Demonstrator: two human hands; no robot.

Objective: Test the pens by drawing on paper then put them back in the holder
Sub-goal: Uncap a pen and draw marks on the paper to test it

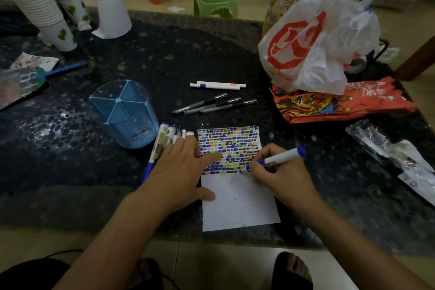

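head view. the right hand (276, 173) grips a blue marker (276, 159) in a writing hold, fingers curled round the barrel low near the tip, which meets the paper (237, 205) at the edge of the coloured marks. the left hand (182, 169) lies flat with straight fingers, pressing the paper's left border; under and just beyond its fingers lies a bundle of pens (164, 139). the blue holder (124, 113) stands beyond and to the left of that hand, apparently empty. three black pens (211, 103) and two white pens (217, 85) lie further out. judged: the marker is light, rigid and smooth, best held mid-barrel; the thin sheet would slide unless pinned; the holder looks light and may tip when pens drop in.
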